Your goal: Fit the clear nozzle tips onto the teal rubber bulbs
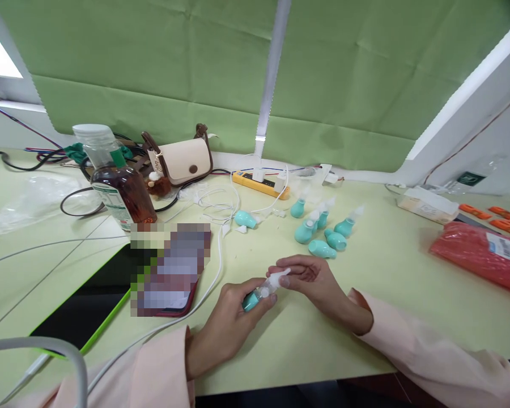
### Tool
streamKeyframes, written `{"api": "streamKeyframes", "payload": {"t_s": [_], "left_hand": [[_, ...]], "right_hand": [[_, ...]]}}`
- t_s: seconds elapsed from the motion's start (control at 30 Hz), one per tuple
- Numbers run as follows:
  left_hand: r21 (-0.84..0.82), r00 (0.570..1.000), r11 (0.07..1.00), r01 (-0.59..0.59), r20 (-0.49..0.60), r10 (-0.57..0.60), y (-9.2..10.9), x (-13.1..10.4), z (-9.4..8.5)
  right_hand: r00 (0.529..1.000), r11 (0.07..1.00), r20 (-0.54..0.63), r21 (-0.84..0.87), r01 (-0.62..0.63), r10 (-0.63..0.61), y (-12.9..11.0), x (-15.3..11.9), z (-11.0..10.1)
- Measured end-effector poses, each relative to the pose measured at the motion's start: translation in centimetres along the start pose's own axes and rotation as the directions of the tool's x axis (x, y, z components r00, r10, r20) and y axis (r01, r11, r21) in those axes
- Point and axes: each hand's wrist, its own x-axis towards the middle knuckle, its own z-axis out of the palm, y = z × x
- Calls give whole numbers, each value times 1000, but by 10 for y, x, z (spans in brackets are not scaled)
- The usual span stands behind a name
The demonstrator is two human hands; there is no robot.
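Near the table's front edge, my left hand [233, 323] is wrapped round a small teal bulb [250, 301] with a clear neck. My right hand [312, 280] pinches the white pointed tip [279, 276] on that same piece, which points up and to the right. Beyond my hands stand several teal bulbs with clear tips, one of them a round bulb [304, 231]. Two more, including a teal bulb [322, 249], lie on their sides just past my right hand. Farther left, another teal bulb [245, 219] lies beside small white pieces [241, 229].
On the left are a tablet [89, 300], a phone [176, 272], a brown bottle [123, 192] and white cables. A cream bag [187, 161] and a yellow power strip [259, 185] are at the back. To the right lie a red package [471, 249], a box [427, 204] and orange items [475, 212].
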Motion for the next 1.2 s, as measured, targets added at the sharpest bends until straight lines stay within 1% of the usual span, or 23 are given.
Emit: {"api": "streamKeyframes", "payload": {"t_s": [0.07, 0.2, 0.27, 0.33, 0.53, 0.63, 0.8, 0.9, 0.97, 1.1, 1.13, 1.2], "left_hand": [[2, 1000, 1000, -3, 4, 3, 1, -1, 0], [30, 1000, 999, -11, 19, 10, 3, -2, 1], [40, 999, 999, -19, 34, 18, 4, -2, 1], [52, 998, 998, -39, 45, 36, 4, -2, 1], [121, 990, 986, -115, 94, 104, 0, -2, 0], [138, 985, 980, -140, 117, 124, 0, -3, -1], [171, 978, 969, -177, 144, 153, 0, -3, -2], [183, 971, 961, -208, 155, 180, -1, -3, -2], [192, 964, 952, -238, 167, 208, -3, -3, -2], [225, 933, 918, -328, 227, 278, -7, -5, -2], [233, 932, 913, -335, 222, 285, -8, -6, -2], [240, 944, 917, -317, 175, 281, -10, -7, -1]], "right_hand": [[999, 995, 31, -95, 22, -19, -2, -1, -4], [990, 956, 137, -287, 57, -18, -11, 1, -9], [984, 934, 180, -350, 75, -12, -17, 2, -12], [974, 926, 226, -370, 80, 6, -21, 5, -15], [932, 928, 360, -360, 93, 47, -27, 11, -21], [921, 933, 385, -348, 89, 56, -27, 13, -23], [909, 935, 416, -334, 121, 32, -29, 12, -24], [888, 947, 459, -293, 129, 21, -31, 11, -25], [872, 955, 490, -263, 139, 8, -33, 9, -24], [839, 966, 544, -206, 158, -21, -32, 7, -21], [835, 970, 548, -179, 168, -43, -30, 7, -20], [842, 972, 526, -113, 208, -119, -24, 7, -18]]}}
